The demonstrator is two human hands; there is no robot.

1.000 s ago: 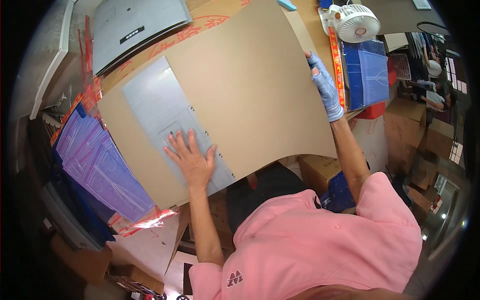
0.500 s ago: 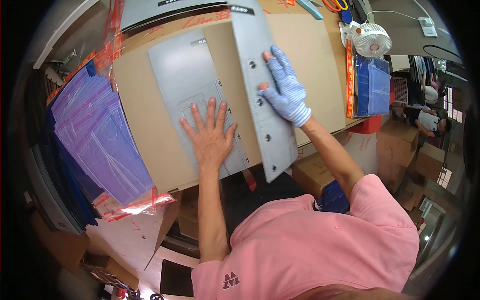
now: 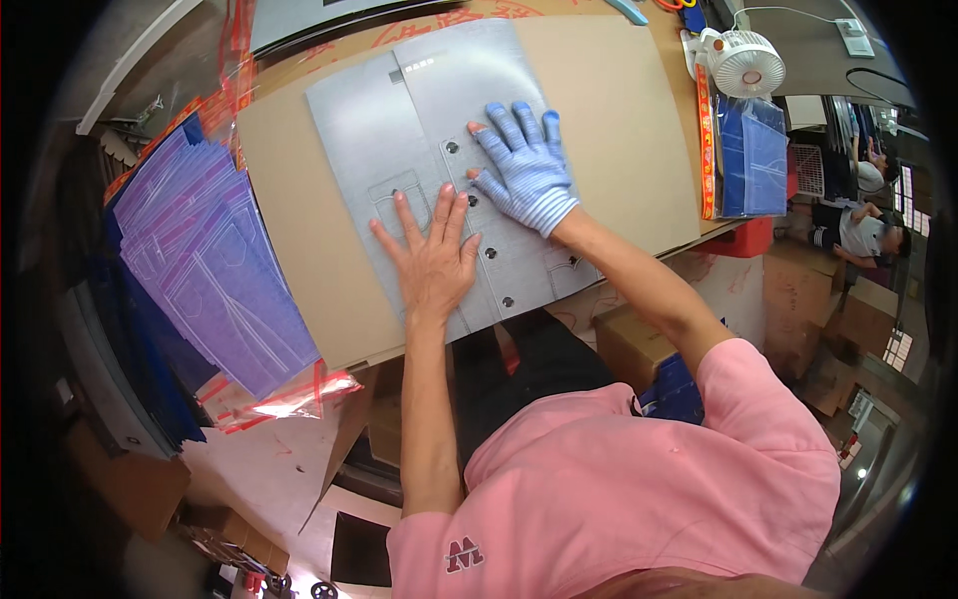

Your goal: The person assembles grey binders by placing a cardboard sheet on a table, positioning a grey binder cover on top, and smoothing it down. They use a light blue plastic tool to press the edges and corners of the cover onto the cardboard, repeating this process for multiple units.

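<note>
Two grey flat sheets printed like a garment front lie on a brown cardboard sheet. The left grey sheet carries a pocket outline, and the right grey sheet overlaps its edge, with a column of dark round snaps. My left hand, bare, rests flat with fingers spread across the left sheet, its fingertips by the overlap. Lying flat on the right sheet is my right hand, in a blue-and-white striped glove with thumb and index fingertips bare. Neither hand grips anything.
The brown cardboard sheet covers the worktable. Purple-blue printed sheets are piled at left. A white fan and a bagged blue packet stand at right. Cardboard boxes and two people are farther right.
The right grey sheet, raised and tilted in my right hand before, now lies down overlapping the left one. My right hand has moved left and flattened; my left hand stays on the left sheet.
</note>
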